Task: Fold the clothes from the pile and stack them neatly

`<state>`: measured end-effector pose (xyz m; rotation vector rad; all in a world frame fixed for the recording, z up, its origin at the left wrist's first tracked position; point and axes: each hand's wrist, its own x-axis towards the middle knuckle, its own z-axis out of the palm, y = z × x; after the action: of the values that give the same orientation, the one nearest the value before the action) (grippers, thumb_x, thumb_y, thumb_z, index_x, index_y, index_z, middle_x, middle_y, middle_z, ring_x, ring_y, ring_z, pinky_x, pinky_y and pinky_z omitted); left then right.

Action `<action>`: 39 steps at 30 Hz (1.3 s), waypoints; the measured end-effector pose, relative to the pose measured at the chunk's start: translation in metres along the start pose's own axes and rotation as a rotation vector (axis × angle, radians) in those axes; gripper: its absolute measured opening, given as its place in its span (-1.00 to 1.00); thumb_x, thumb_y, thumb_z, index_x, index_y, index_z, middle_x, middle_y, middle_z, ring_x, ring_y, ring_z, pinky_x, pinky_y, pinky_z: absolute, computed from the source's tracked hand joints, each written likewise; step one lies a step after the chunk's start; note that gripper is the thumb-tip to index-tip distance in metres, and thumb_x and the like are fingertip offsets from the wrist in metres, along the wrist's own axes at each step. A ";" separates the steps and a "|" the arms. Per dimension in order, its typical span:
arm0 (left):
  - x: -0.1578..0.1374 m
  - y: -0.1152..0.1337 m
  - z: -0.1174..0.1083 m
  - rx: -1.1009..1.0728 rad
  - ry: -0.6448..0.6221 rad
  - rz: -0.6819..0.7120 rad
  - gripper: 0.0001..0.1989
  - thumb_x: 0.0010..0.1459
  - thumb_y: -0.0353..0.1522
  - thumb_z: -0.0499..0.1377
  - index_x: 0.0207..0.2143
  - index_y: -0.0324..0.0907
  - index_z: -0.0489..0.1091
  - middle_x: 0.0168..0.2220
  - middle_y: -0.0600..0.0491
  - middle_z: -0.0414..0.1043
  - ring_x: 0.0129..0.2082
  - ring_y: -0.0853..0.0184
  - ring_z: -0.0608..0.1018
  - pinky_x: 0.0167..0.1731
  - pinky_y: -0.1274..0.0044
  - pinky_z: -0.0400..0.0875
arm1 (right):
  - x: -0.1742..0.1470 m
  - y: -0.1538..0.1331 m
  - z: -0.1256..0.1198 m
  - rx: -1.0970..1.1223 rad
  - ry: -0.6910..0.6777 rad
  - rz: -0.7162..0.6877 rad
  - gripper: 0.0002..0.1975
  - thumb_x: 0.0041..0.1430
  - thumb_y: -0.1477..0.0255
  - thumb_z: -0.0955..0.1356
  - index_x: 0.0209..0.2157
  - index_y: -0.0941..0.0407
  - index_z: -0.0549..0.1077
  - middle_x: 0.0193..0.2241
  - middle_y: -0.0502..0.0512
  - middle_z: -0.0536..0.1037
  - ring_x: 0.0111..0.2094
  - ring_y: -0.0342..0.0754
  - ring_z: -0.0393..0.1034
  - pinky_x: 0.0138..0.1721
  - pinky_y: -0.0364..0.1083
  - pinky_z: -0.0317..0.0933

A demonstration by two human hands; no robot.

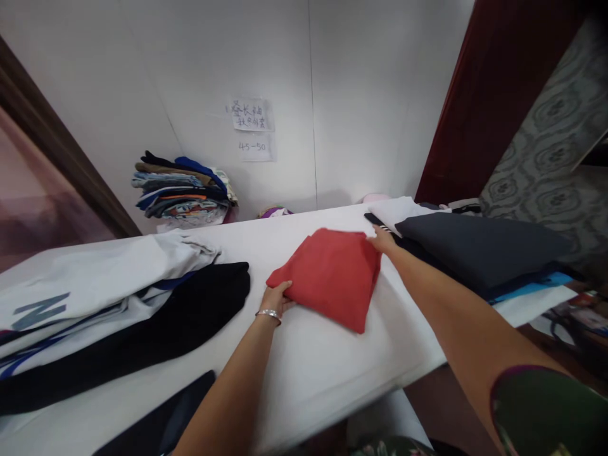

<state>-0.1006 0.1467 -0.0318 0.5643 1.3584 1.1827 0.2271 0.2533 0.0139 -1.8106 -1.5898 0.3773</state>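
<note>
Green sleeve (546,408) nearest; left hand (279,297) and right hand (382,240) pinch opposite edges of red cloth (332,272) over the worktop (327,380).

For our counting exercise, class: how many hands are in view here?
2: the left hand at the left corner of the red cloth, the right hand at its upper right edge. Some fingers are partly hidden.

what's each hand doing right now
Left hand: closed on the red garment at its left corner, thumb on top.
Right hand: touching its far right corner; grip cannot be told.
</note>
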 end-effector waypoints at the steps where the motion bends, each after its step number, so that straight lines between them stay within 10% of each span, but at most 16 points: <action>1: 0.002 -0.001 -0.001 0.025 -0.006 -0.025 -0.59 -0.04 -0.40 0.27 -0.09 -0.24 0.34 -0.30 -0.09 0.49 -0.51 0.30 0.54 -0.51 0.44 0.51 | -0.007 -0.001 0.011 -0.023 -0.032 -0.002 -0.47 0.04 0.35 0.38 0.07 0.20 0.35 0.04 0.29 0.42 0.08 0.15 0.26 0.10 0.11 0.10; 7: 0.017 0.003 -0.016 0.403 0.241 0.226 -0.20 -0.12 -0.17 0.33 0.16 -0.19 0.14 -0.07 -0.16 0.42 -0.34 0.24 0.56 -0.46 0.49 0.50 | -0.090 -0.020 0.056 -0.146 -0.229 -0.193 -0.48 0.21 0.14 0.24 0.14 0.07 0.30 0.28 0.19 0.09 0.32 0.13 -0.21 0.24 0.24 -0.31; 10: 0.024 0.003 -0.026 0.629 0.257 0.363 -0.38 -0.10 -0.12 0.29 0.01 -0.20 0.33 -0.15 -0.10 0.47 -0.34 0.26 0.56 -0.47 0.54 0.45 | -0.135 -0.023 0.056 -0.100 -0.466 -0.343 -0.40 0.27 0.06 0.12 0.22 0.07 0.19 0.30 0.18 0.05 0.32 0.06 -0.19 0.26 0.18 -0.32; 16: 0.029 0.008 -0.038 0.794 0.279 0.337 -0.72 -0.08 -0.11 0.24 -0.42 -0.12 0.44 -0.59 0.06 0.39 -0.60 0.22 0.47 -0.67 0.49 0.31 | -0.193 -0.010 0.033 -0.136 -0.518 -0.368 -0.34 0.29 0.06 0.06 0.28 0.15 0.04 0.32 0.21 -0.08 0.33 0.07 -0.28 0.28 0.20 -0.35; 21: 0.017 0.013 -0.028 0.935 0.380 0.678 -0.79 0.01 -0.22 0.18 -0.34 -0.14 0.47 -0.17 -0.13 0.48 -0.14 0.07 0.50 -0.15 0.29 0.41 | -0.222 -0.030 0.009 -0.168 -0.501 -0.417 -0.33 0.27 0.04 0.11 0.29 0.09 0.01 0.32 0.20 -0.12 0.33 0.11 -0.33 0.26 0.27 -0.38; 25: 0.008 0.001 -0.012 1.167 0.134 1.045 -0.58 0.16 -0.20 0.04 0.05 -0.13 0.33 0.20 -0.10 0.23 0.22 0.12 0.21 0.19 0.24 0.03 | -0.227 -0.050 0.013 -0.226 -0.487 -0.583 -0.29 0.25 0.05 0.14 0.31 0.13 -0.05 0.33 0.18 -0.18 0.34 0.10 -0.38 0.28 0.24 -0.41; 29: 0.014 -0.019 -0.009 1.350 -0.080 0.881 -0.54 0.21 -0.18 -0.01 0.12 -0.11 0.28 0.24 -0.06 0.18 0.26 0.19 0.15 0.24 0.25 -0.12 | -0.228 -0.041 0.030 -0.289 -0.627 -0.620 -0.26 0.23 0.09 0.21 0.30 0.20 -0.04 0.32 0.25 -0.13 0.33 0.11 -0.28 0.28 0.20 -0.32; 39: -0.010 -0.005 0.016 1.320 -0.051 0.701 -0.53 0.23 -0.13 -0.05 0.11 -0.12 0.29 0.24 -0.11 0.15 0.29 0.12 0.10 0.22 0.09 -0.20 | -0.232 -0.033 0.009 -0.194 -0.620 -0.589 -0.47 0.26 0.14 0.19 0.19 0.06 0.27 0.23 0.22 0.17 0.26 0.11 0.02 0.26 0.21 -0.18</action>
<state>-0.0816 0.1408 -0.0287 2.1053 1.8553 0.5894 0.1477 0.0353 -0.0217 -1.3137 -2.5653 0.5460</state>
